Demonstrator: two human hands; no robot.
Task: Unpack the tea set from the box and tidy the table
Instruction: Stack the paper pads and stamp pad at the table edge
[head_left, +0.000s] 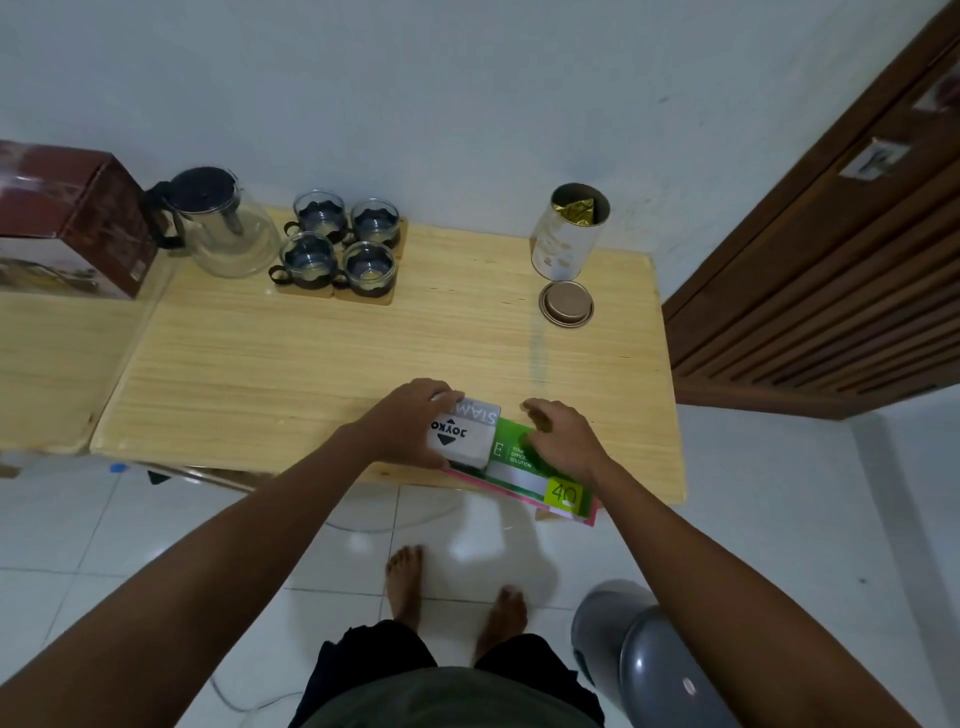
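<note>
- Gripping a small grey box (464, 435) printed with "JOYKO", the left hand (410, 423) has its fingers curled over the box's far edge and its thumb along the near edge, so the box sits between fingers and thumb with its printed top facing up.
- The grey box rests on the left end of a green booklet (530, 467), which lies on a pink folder (587, 517) at the near edge of the wooden table (363, 348); the folder's right corner juts past the table edge.
- The right hand (558, 439) lies on the green booklet just beside the grey box, fingers bent and pressing down on the cover; whether they pinch anything cannot be told.
- The tea set stands well apart from both hands at the far left of the table: a glass teapot (221, 228) with a dark lid and black handle, and just to its right four glass cups (340, 244) in dark holders, grouped two by two on wooden coasters (363, 296).
- A brown carton (72, 223) stands left of the teapot on an adjoining wooden surface, close beside the teapot's handle.
- At the far right of the table an open tin (569, 234) stands upright with gold foil showing inside; its round lid (566, 304) lies flat just in front of it.
- A grey stool (639, 660) stands on the white tiled floor at the person's right, near the bare feet.
</note>
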